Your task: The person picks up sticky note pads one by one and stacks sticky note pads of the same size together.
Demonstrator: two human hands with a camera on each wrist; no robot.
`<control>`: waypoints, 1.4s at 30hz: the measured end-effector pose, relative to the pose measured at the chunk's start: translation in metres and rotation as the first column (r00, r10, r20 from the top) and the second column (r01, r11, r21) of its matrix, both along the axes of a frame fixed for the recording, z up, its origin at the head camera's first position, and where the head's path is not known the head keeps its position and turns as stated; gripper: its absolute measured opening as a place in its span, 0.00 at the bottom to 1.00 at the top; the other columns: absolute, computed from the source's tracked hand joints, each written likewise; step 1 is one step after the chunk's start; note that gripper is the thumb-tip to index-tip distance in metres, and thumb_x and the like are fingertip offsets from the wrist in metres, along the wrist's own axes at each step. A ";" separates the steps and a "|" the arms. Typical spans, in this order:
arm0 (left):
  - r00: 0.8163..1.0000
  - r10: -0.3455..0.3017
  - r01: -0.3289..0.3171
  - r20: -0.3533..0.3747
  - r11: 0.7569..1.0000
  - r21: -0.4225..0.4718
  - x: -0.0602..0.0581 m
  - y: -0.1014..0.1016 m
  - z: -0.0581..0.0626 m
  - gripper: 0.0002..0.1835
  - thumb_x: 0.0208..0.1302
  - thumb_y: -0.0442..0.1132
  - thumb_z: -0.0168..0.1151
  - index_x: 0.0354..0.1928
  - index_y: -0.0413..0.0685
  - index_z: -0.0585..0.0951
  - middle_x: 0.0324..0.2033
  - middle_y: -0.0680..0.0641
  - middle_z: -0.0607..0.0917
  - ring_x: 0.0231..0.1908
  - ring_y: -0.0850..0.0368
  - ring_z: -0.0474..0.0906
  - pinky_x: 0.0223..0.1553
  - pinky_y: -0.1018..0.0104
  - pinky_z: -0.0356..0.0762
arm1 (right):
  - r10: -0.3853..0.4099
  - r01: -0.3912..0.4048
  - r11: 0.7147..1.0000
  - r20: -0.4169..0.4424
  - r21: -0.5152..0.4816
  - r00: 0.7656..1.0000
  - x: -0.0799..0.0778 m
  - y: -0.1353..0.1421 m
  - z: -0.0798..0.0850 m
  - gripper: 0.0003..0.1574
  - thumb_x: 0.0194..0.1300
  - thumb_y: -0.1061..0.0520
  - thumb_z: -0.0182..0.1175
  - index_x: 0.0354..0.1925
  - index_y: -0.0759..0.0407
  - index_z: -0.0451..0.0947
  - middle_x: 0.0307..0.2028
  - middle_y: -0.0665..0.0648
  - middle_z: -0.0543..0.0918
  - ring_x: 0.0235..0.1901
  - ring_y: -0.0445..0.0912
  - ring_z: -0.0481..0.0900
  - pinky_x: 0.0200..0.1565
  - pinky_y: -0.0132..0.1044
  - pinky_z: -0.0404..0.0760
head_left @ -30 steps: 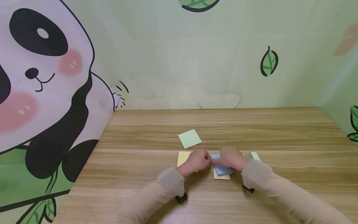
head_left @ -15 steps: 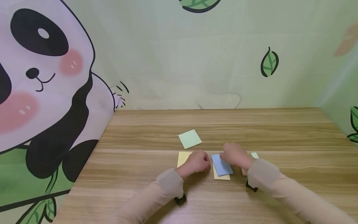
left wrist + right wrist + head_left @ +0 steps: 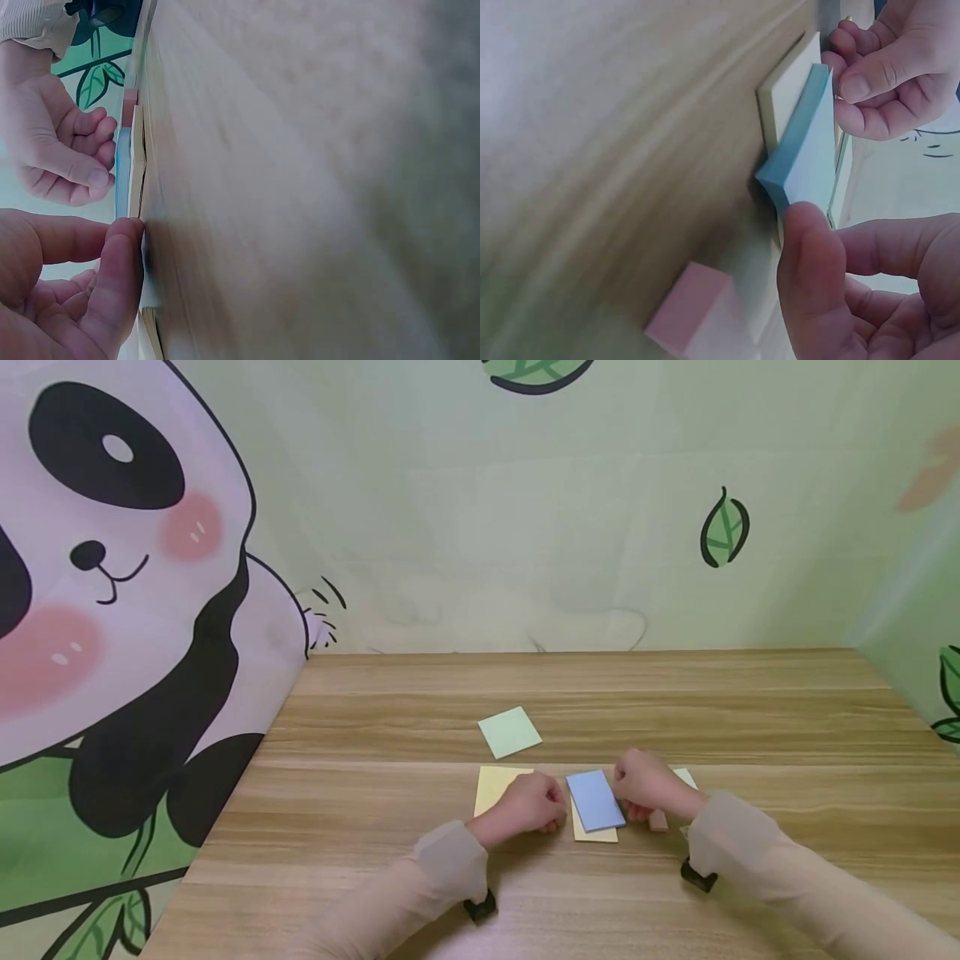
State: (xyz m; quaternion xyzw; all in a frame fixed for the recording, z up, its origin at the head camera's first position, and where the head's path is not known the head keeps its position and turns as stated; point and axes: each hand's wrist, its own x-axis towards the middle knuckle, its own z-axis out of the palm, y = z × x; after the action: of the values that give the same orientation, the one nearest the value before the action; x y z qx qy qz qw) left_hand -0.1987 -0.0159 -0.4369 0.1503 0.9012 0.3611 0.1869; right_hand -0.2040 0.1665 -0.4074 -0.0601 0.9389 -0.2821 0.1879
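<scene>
Backdrop [image 3: 450,527]: pale green cloth behind the table, w/ a big printed panda [image 3: 150,602] on the L side & green leaves. Wood-grain table [image 3: 787,718] below it, carrying all the paper pads.

L sleeve [image 3: 397,893] & R sleeve [image 3: 810,877], both beige, come in from the near edge & end at the wrists.

L hand [image 3: 525,802]: over the R part of the yellow pad, just beside the blue/cream pair; contact w/ either can't be told. Grip: fingers curled, thumb tip pressed to forefinger tip. R hand [image 3: 651,781]: just R of the blue pad, above the pink pad, partly covering it. Grip: also curled, thumb & forefinger tips together near the blue pad's corner in the R wrist view; contact w/ the pad unclear.

Yellow pad [image 3: 498,783]: L of the pair, partly hidden by the L hand. Cream pad [image 3: 596,837]: flat on the table btwn the hands, mostly covered. Blue pad [image 3: 595,800]: on top of the cream pad, turned askew, one near corner overhanging it.

Pale green square [image 3: 510,732]: beyond the yellow pad, lying askew, apart from both hands. Dark L wrist piece [image 3: 481,907] & R wrist piece [image 3: 699,875] at the cuffs. Pale green strip [image 3: 686,776]: partly hidden by the R wrist. Pink pad [image 3: 658,822]: only its near end shows in the head view.
</scene>
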 end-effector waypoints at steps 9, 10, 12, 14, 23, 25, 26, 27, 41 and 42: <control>1.000 -0.023 0.023 0.000 0.999 0.030 0.003 0.002 -0.003 0.07 0.53 0.33 0.57 0.19 0.44 0.77 0.11 0.53 0.76 0.12 0.66 0.71 0.16 0.75 0.69 | -0.065 0.069 0.996 0.074 -0.055 0.995 0.002 0.000 -0.006 0.11 0.55 0.67 0.49 0.17 0.64 0.70 0.11 0.53 0.71 0.09 0.39 0.71 0.14 0.29 0.72; 1.000 -0.026 0.026 -0.002 0.999 0.028 0.003 0.002 -0.003 0.08 0.53 0.33 0.57 0.19 0.44 0.77 0.11 0.53 0.77 0.12 0.66 0.71 0.16 0.75 0.69 | -0.064 0.069 0.996 0.074 -0.058 0.995 0.003 0.000 -0.006 0.11 0.55 0.67 0.49 0.18 0.64 0.70 0.11 0.54 0.71 0.09 0.39 0.71 0.14 0.29 0.72; 1.000 -0.027 0.027 0.006 0.999 0.033 0.003 0.003 -0.004 0.08 0.53 0.32 0.56 0.18 0.44 0.77 0.11 0.53 0.77 0.12 0.66 0.71 0.16 0.75 0.69 | -0.059 0.064 0.996 0.071 -0.060 0.996 0.003 0.001 -0.007 0.11 0.55 0.67 0.49 0.18 0.65 0.71 0.11 0.54 0.72 0.09 0.39 0.71 0.14 0.29 0.72; 1.000 -0.024 0.023 0.019 0.999 0.045 0.003 0.003 -0.005 0.09 0.53 0.32 0.55 0.18 0.43 0.78 0.12 0.52 0.78 0.13 0.66 0.71 0.16 0.75 0.70 | -0.062 0.066 0.996 0.074 -0.062 0.995 0.004 0.001 -0.007 0.11 0.56 0.66 0.50 0.18 0.65 0.71 0.11 0.54 0.73 0.09 0.39 0.71 0.14 0.29 0.72; 0.998 -0.005 0.001 0.057 0.997 0.077 0.005 0.005 -0.005 0.09 0.54 0.32 0.55 0.18 0.42 0.78 0.14 0.51 0.80 0.14 0.66 0.73 0.17 0.75 0.72 | -0.060 0.065 0.996 0.071 -0.067 0.996 0.006 0.001 -0.008 0.12 0.55 0.66 0.50 0.17 0.65 0.71 0.10 0.54 0.73 0.08 0.39 0.71 0.13 0.29 0.71; 0.998 -0.004 -0.001 0.062 0.997 0.082 0.006 0.005 -0.003 0.09 0.55 0.32 0.55 0.19 0.42 0.78 0.14 0.51 0.80 0.14 0.66 0.73 0.17 0.75 0.71 | -0.060 0.065 0.996 0.073 -0.065 0.996 0.006 0.001 -0.008 0.13 0.55 0.66 0.50 0.16 0.64 0.71 0.10 0.54 0.73 0.08 0.39 0.70 0.13 0.28 0.70; 0.998 -0.003 -0.002 0.065 0.996 0.086 0.006 0.005 -0.003 0.09 0.55 0.32 0.56 0.19 0.42 0.78 0.14 0.51 0.80 0.14 0.66 0.73 0.17 0.74 0.71 | -0.060 0.065 0.996 0.077 -0.066 0.995 0.007 0.000 -0.008 0.13 0.55 0.65 0.50 0.16 0.64 0.71 0.10 0.54 0.73 0.08 0.39 0.70 0.13 0.28 0.70; 0.998 -0.002 -0.005 0.070 0.996 0.091 0.007 0.005 -0.002 0.09 0.55 0.32 0.56 0.19 0.42 0.78 0.15 0.51 0.80 0.14 0.66 0.73 0.17 0.74 0.71 | -0.066 0.071 0.995 0.082 -0.066 0.994 0.007 0.000 -0.008 0.13 0.55 0.65 0.50 0.16 0.64 0.71 0.10 0.54 0.73 0.08 0.39 0.70 0.13 0.28 0.70; 0.997 0.008 -0.017 0.080 0.994 0.108 0.005 0.005 -0.002 0.08 0.54 0.32 0.57 0.19 0.41 0.78 0.14 0.50 0.80 0.15 0.65 0.73 0.18 0.74 0.72 | -0.101 0.118 0.986 0.140 -0.119 0.985 0.011 -0.001 -0.006 0.13 0.55 0.67 0.49 0.16 0.64 0.70 0.09 0.53 0.71 0.07 0.39 0.69 0.12 0.29 0.70; 0.997 0.009 -0.016 0.073 0.995 0.099 0.003 0.004 -0.001 0.08 0.54 0.33 0.57 0.19 0.41 0.78 0.14 0.51 0.80 0.14 0.65 0.73 0.18 0.74 0.72 | -0.101 0.121 0.984 0.145 -0.132 0.984 0.010 0.000 -0.006 0.12 0.56 0.66 0.49 0.17 0.65 0.71 0.10 0.53 0.71 0.08 0.39 0.69 0.13 0.29 0.70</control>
State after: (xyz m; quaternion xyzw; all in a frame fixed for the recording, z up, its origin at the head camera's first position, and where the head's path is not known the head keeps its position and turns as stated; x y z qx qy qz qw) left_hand -0.1956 -0.0115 -0.4378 0.1406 0.8757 0.4119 0.2092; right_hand -0.1944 0.1664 -0.4129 -0.0010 0.9034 -0.3609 0.2315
